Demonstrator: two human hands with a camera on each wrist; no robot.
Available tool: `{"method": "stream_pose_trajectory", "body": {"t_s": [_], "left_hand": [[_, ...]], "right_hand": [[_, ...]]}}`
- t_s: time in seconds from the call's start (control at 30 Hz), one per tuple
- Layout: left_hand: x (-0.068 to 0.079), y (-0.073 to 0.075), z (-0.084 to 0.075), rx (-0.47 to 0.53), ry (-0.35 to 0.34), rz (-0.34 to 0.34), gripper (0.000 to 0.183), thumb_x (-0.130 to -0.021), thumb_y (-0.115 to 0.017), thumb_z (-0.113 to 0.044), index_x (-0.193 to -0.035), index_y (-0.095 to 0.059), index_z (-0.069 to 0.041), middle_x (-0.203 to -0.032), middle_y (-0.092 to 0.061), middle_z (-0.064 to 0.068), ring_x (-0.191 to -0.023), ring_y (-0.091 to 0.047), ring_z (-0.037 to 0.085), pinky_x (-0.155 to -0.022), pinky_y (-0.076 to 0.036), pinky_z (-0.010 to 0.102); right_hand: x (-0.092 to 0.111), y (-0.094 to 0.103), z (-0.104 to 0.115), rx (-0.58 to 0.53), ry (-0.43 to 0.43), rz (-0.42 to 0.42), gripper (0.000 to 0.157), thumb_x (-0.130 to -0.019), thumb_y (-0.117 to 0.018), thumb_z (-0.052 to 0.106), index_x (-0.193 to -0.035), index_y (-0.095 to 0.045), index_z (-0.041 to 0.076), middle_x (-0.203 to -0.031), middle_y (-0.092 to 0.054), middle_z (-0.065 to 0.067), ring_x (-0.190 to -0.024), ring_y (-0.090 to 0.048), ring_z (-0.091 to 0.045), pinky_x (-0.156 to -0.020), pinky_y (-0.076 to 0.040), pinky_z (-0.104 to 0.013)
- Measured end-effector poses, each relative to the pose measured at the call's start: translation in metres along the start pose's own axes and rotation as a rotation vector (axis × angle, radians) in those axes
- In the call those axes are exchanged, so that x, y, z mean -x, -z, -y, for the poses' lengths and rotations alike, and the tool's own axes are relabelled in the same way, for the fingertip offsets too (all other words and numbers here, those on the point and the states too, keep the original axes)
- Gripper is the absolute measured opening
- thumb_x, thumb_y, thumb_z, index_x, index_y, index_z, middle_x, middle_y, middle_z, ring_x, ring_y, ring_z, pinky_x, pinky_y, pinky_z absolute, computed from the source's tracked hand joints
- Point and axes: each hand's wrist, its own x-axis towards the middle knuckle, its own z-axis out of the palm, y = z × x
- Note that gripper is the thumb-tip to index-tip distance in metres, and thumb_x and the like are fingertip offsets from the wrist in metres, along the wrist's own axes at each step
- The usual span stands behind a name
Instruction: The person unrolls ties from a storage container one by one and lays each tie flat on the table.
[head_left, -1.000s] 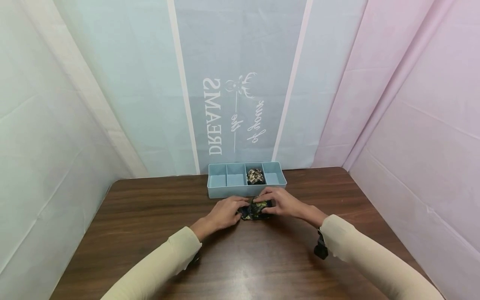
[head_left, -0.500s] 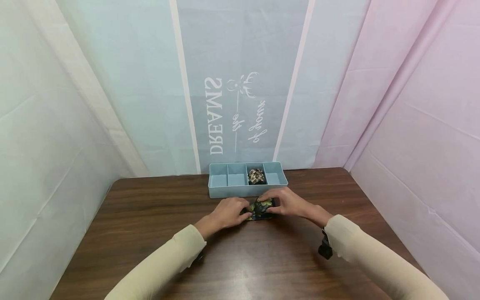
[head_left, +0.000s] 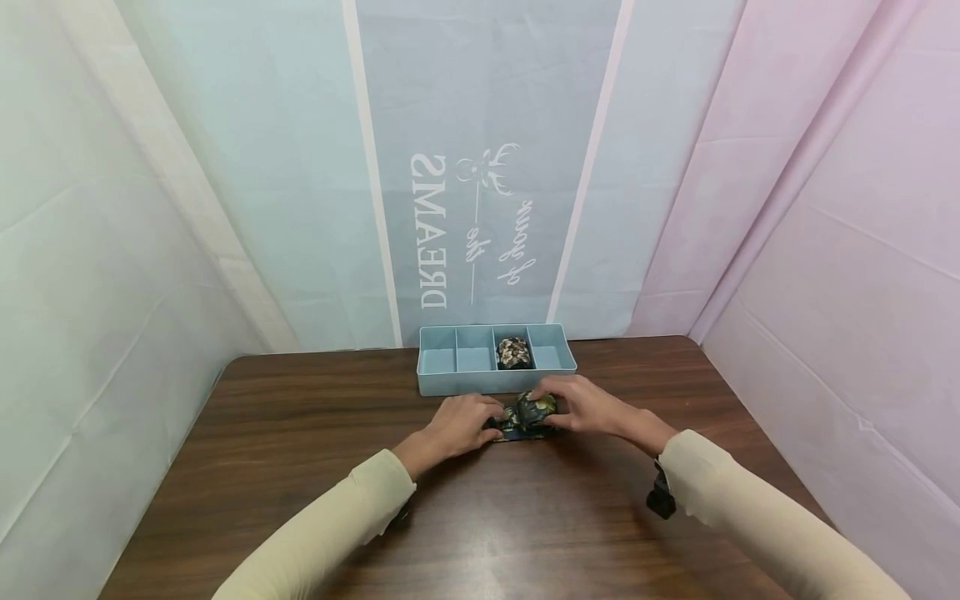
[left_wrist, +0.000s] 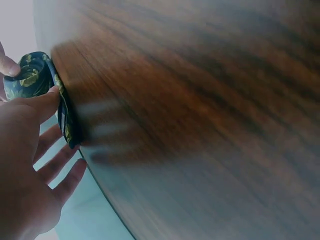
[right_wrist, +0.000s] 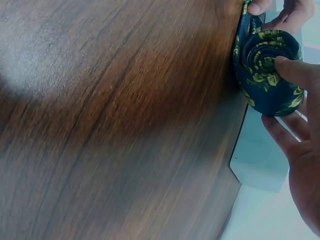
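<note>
A dark navy necktie [right_wrist: 270, 97] with yellow-green flowers is wound into a spiral roll, its coils showing in the right wrist view. A short flat tail [left_wrist: 70, 127] runs out from the roll along the wooden table. My right hand [head_left: 588, 406] grips the roll between thumb and fingers. At the left, my left hand [head_left: 459, 423] pinches the flat tail, thumb on top; its other fingers spread straighter behind the cloth in the left wrist view. Just beyond both hands stands a light blue divided box [head_left: 465, 383]. One compartment holds another rolled patterned cloth [head_left: 513, 352].
The brown wooden table [head_left: 480, 517] stretches towards me and to both sides. Its back edge meets a pale hanging cloth [head_left: 487, 100] with mirrored lettering. White fabric walls [head_left: 90, 333] stand at left and right.
My right hand has shifted slightly right with the necktie, whose rolled part now looks rounder and more upright. The left hand has edged a little to the right. The box stays put.
</note>
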Motion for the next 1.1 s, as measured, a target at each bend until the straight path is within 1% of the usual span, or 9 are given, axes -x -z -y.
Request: {"method": "stream_pose_trajectory", "body": {"t_s": [0.17, 0.23, 0.33, 0.43, 0.6, 0.7, 0.83, 0.97, 1.1], "left_hand": [[0.002, 0.001, 0.000, -0.025, -0.024, 0.012, 0.032, -0.092, -0.067, -0.040, -0.122, -0.070, -0.030, -0.129, -0.064, -0.008, -0.110, -0.063, 0.017, -0.079, -0.057, 0.038], [0.003, 0.002, 0.000, -0.046, -0.033, 0.015, 0.032, -0.093, -0.065, -0.041, -0.123, -0.069, -0.032, -0.130, -0.064, -0.008, -0.111, -0.063, 0.018, -0.080, -0.057, 0.038], [0.005, 0.002, 0.000, -0.072, -0.040, 0.012, 0.031, -0.094, -0.064, -0.041, -0.123, -0.069, -0.033, -0.130, -0.063, -0.008, -0.112, -0.062, 0.018, -0.084, -0.055, 0.038], [0.006, 0.002, 0.000, -0.073, -0.042, 0.011, 0.031, -0.094, -0.063, -0.041, -0.123, -0.069, -0.032, -0.130, -0.063, -0.008, -0.113, -0.061, 0.018, -0.087, -0.055, 0.038], [0.009, 0.001, -0.001, -0.051, -0.038, 0.011, 0.031, -0.095, -0.062, -0.041, -0.123, -0.069, -0.030, -0.130, -0.063, -0.007, -0.114, -0.060, 0.018, -0.088, -0.054, 0.038], [0.011, 0.000, 0.000, -0.045, -0.039, 0.010, 0.031, -0.095, -0.062, -0.041, -0.123, -0.069, -0.030, -0.130, -0.063, -0.007, -0.113, -0.060, 0.017, -0.088, -0.054, 0.036], [0.015, 0.000, 0.000, -0.033, -0.038, 0.015, 0.031, -0.095, -0.062, -0.042, -0.122, -0.069, -0.030, -0.131, -0.063, -0.006, -0.113, -0.060, 0.016, -0.088, -0.054, 0.036], [0.019, 0.003, 0.000, -0.018, -0.029, 0.024, 0.030, -0.095, -0.063, -0.041, -0.121, -0.070, -0.030, -0.131, -0.063, -0.006, -0.114, -0.059, 0.016, -0.088, -0.054, 0.036], [0.023, 0.005, 0.000, -0.014, -0.032, 0.037, 0.029, -0.095, -0.063, -0.040, -0.121, -0.070, -0.029, -0.132, -0.062, -0.006, -0.115, -0.058, 0.016, -0.088, -0.054, 0.036]], "right_hand": [[0.004, 0.002, -0.002, 0.027, 0.018, 0.020, 0.042, -0.087, -0.075, 0.017, -0.127, -0.062, 0.013, -0.117, -0.063, 0.002, -0.083, -0.061, -0.012, -0.072, -0.054, -0.032], [0.006, 0.003, -0.002, 0.046, 0.030, 0.029, 0.046, -0.087, -0.074, 0.015, -0.131, -0.061, 0.014, -0.115, -0.062, 0.003, -0.083, -0.057, -0.012, -0.068, -0.050, -0.027], [0.008, 0.004, -0.002, 0.074, 0.041, 0.041, 0.050, -0.087, -0.073, 0.013, -0.135, -0.060, 0.018, -0.106, -0.059, 0.004, -0.074, -0.048, -0.011, -0.061, -0.041, -0.021], [0.009, 0.005, -0.002, 0.082, 0.042, 0.054, 0.052, -0.086, -0.073, 0.012, -0.136, -0.059, 0.018, -0.103, -0.057, 0.004, -0.073, -0.044, -0.010, -0.059, -0.038, -0.020], [0.009, 0.006, -0.003, 0.053, 0.014, 0.082, 0.051, -0.085, -0.073, 0.011, -0.134, -0.060, 0.016, -0.114, -0.058, 0.005, -0.080, -0.049, -0.009, -0.066, -0.043, -0.022], [0.009, 0.005, -0.002, 0.029, -0.003, 0.089, 0.050, -0.085, -0.076, 0.018, -0.132, -0.061, 0.016, -0.120, -0.059, 0.005, -0.082, -0.054, -0.008, -0.070, -0.049, -0.025], [0.007, 0.004, 0.002, 0.016, -0.029, 0.069, 0.048, -0.084, -0.078, 0.035, -0.126, -0.063, 0.016, -0.116, -0.062, 0.006, -0.076, -0.057, -0.007, -0.070, -0.052, -0.027], [0.004, 0.001, 0.005, 0.018, -0.065, 0.026, 0.043, -0.086, -0.072, 0.048, -0.116, -0.066, 0.018, -0.109, -0.065, 0.008, -0.084, -0.061, -0.003, -0.073, -0.054, -0.027], [0.001, -0.002, 0.007, 0.012, -0.080, -0.006, 0.038, -0.087, -0.069, 0.050, -0.108, -0.067, 0.019, -0.105, -0.068, 0.007, -0.092, -0.064, -0.003, -0.076, -0.055, -0.027]]}}
